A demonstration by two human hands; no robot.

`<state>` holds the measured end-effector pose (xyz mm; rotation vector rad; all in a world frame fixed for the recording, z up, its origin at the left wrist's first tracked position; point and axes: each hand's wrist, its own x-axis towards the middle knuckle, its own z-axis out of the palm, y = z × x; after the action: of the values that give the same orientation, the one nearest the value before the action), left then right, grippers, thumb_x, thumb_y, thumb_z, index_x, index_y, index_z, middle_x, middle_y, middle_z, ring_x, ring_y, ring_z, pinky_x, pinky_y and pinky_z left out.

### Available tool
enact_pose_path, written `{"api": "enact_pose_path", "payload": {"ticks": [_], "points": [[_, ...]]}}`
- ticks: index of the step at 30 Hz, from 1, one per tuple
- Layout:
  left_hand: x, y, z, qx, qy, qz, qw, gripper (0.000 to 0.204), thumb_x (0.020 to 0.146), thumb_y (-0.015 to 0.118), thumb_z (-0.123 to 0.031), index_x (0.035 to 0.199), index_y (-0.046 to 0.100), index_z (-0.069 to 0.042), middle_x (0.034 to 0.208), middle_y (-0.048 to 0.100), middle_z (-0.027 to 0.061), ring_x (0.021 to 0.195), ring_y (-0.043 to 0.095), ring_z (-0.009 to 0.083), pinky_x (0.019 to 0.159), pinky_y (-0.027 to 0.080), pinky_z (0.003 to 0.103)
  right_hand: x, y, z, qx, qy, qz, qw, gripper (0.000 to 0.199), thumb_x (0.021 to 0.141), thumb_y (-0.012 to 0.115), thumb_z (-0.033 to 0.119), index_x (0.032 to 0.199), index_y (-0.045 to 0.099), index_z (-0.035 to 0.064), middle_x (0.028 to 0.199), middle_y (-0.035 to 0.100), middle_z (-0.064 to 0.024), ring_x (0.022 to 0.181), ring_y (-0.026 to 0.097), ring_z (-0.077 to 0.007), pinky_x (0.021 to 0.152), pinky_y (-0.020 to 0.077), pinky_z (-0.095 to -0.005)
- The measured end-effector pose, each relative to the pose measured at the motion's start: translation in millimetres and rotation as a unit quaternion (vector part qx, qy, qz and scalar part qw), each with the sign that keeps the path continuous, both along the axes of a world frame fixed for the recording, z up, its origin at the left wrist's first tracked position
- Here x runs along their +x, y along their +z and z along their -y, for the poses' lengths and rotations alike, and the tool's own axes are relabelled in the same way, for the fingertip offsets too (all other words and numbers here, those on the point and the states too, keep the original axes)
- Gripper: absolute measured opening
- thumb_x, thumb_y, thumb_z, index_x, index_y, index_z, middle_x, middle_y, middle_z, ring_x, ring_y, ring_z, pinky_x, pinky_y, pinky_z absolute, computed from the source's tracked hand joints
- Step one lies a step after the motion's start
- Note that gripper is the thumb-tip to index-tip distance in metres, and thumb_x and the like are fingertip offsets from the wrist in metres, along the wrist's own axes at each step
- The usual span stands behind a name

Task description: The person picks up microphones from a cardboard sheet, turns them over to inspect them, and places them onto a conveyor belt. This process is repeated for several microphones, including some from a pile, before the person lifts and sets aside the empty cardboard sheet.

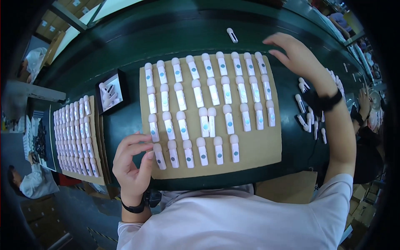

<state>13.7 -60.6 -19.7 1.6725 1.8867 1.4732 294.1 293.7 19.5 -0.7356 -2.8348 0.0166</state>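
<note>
Rows of small white wand-shaped devices (229,123) with rounded pale pink heads lie on a brown cardboard sheet (258,150). Most carry a round blue spot. My left hand (135,164) is at the sheet's lower left corner, thumb and fingers apart around the head of the end device (159,156) in the nearest row. I cannot tell whether the fingertips touch it. Beyond the sheet's far right corner, my right hand (291,52) hovers over the dark green surface with spread fingers and nothing in them. A lone device (232,35) lies to its left.
A black-edged box (121,83) with several devices stands left of the sheet. Farther left, another cardboard sheet (100,154) bears more rows. Loose devices (308,116) lie scattered by my right forearm. A person (37,183) sits at far left; another person's hand (364,102) is at far right.
</note>
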Motion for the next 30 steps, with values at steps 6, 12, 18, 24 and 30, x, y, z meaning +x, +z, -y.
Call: {"api": "enact_pose_path", "payload": {"ticks": [6, 12, 18, 24, 30], "points": [[-7, -2, -4, -0.016, 0.035, -0.014, 0.999, 0.012, 0.077, 0.065, 0.004, 0.089, 0.064, 0.002, 0.099, 0.065, 0.0156, 0.094, 0.062, 0.0273, 0.094, 0.047, 0.041, -77, -39, -74, -0.03, 0.026, 0.139, 0.99, 0.028, 0.093, 0.054, 0.011, 0.12, 0.059, 0.0082, 0.119, 0.06, -0.0126, 0.113, 0.056, -0.0303, 0.098, 0.0437, -0.0397], [-14, 0, -5, -0.049, 0.064, -0.029, 0.996, 0.013, 0.077, 0.065, 0.005, 0.089, 0.063, 0.002, 0.097, 0.065, 0.0153, 0.092, 0.063, 0.0276, 0.093, 0.047, 0.04, -132, -49, -81, -0.169, -0.012, 0.237, 0.957, 0.031, 0.089, 0.06, 0.012, 0.12, 0.058, 0.0087, 0.113, 0.062, -0.0138, 0.108, 0.058, -0.0303, 0.095, 0.0449, -0.0388], [-11, 3, -8, -0.042, 0.054, -0.015, 0.998, 0.012, 0.076, 0.066, 0.003, 0.088, 0.064, 0.002, 0.097, 0.065, 0.0157, 0.092, 0.063, 0.028, 0.092, 0.048, 0.042, -110, -39, -80, -0.147, -0.045, 0.194, 0.969, 0.021, 0.087, 0.063, 0.012, 0.106, 0.061, 0.0063, 0.102, 0.063, -0.0127, 0.094, 0.06, -0.029, 0.084, 0.047, -0.038], [0, 12, -7, 0.002, -0.027, 0.0, 1.0, 0.013, 0.074, 0.068, 0.001, 0.087, 0.065, 0.001, 0.098, 0.065, 0.0152, 0.091, 0.063, 0.0295, 0.089, 0.049, 0.043, -48, -2, -27, -0.232, -0.04, -0.037, 0.971, 0.02, 0.086, 0.063, 0.011, 0.104, 0.06, 0.0041, 0.095, 0.061, -0.0075, 0.085, 0.058, -0.0175, 0.077, 0.0468, -0.0295], [23, 16, -17, 0.019, -0.161, 0.016, 0.987, 0.015, 0.076, 0.069, -0.002, 0.09, 0.064, 0.0, 0.1, 0.065, 0.0167, 0.092, 0.063, 0.0316, 0.091, 0.047, 0.045, -3, 15, 122, -0.292, 0.066, -0.178, 0.937, 0.021, 0.085, 0.062, 0.008, 0.106, 0.062, 0.0021, 0.097, 0.063, -0.0088, 0.085, 0.059, -0.0183, 0.074, 0.0465, -0.0294]]}}
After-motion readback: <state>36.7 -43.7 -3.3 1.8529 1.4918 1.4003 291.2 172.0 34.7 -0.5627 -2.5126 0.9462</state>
